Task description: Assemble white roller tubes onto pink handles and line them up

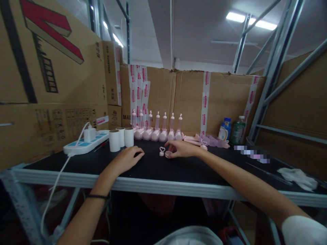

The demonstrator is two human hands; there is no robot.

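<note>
My left hand (127, 159) rests on the black tabletop with nothing in it, its fingers loosely stretched and the thumb apart. In front of me, my right hand (182, 149) has its thumb and bent fingers around a small round pink cap (168, 154) lying on the table. Just left of that cap stands a small pink heart-shaped piece (161, 151) on a round base. Behind both hands, several pink bottle-like items with clear tubes and looped tops (157, 131) stand in a row.
White cardboard-like rolls (114, 141) and a power strip (88, 143) with a plugged-in charger stand at left. Right of the row lie pink and purple parts (209, 140). A blue-capped bottle (225, 129), a green bottle (238, 131) and a white cloth (297, 178) are farther right. Cardboard walls (189, 98) enclose the table.
</note>
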